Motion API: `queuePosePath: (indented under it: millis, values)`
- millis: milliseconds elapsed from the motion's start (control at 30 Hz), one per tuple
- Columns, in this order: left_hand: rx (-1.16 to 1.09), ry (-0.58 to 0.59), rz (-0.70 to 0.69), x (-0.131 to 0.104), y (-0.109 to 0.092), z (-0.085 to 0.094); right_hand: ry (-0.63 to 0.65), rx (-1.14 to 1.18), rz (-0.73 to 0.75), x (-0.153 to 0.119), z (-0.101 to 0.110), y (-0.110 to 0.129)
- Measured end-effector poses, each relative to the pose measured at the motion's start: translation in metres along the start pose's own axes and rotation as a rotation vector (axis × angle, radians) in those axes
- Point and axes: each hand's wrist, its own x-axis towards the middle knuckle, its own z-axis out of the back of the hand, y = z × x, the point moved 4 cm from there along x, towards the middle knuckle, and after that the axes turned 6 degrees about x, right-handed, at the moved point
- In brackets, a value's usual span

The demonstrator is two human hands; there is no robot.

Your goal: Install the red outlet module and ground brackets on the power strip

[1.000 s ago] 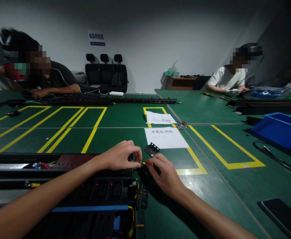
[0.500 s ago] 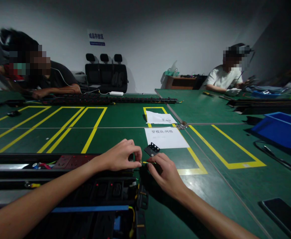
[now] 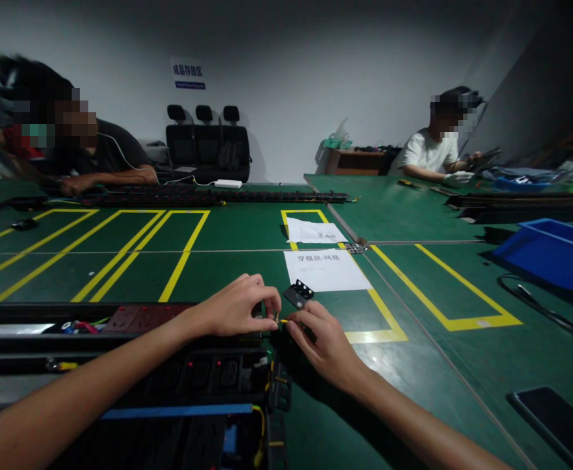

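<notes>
My left hand [image 3: 240, 305] is closed in a pinch at the end of the black socket strips, thumb against forefinger. What sits between its fingertips is too small to make out. Facing it, my right hand [image 3: 322, 336] pinches a thin yellow wire [image 3: 284, 320], whose end reaches the left fingertips. Just behind the right fingers lies a black bracket [image 3: 297, 295] with round holes. Below my left forearm, a black socket strip [image 3: 208, 372] with small red lights runs out from the left. Dark red sockets [image 3: 142, 318] show in the strip behind the forearm.
White paper sheets [image 3: 326, 271] lie on the green table [image 3: 247, 261] among yellow tape outlines. A blue bin [image 3: 551, 254], a black cable [image 3: 526, 294] and a phone [image 3: 555, 421] are at the right. Two people sit across the table, with a long strip [image 3: 267, 197] near the left one.
Both hands hold nearly the same pose, with the right fingers shifted slightly left on the wire. The camera view has shifted a little.
</notes>
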Motion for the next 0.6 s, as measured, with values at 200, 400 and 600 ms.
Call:
queuePosePath:
  millis: [200,400,600]
  values:
    - [-0.002,0.040,-0.002,0.001,0.004,-0.004,0.000,0.021,0.025,-0.001,0.000,0.001]
    - [-0.065,0.071,0.028,0.002,0.008,-0.003,0.055,0.034,0.045,0.000,0.001,0.006]
    - [-0.101,0.027,0.047,0.003,0.009,0.001,0.093,0.097,0.036,0.002,0.004,0.010]
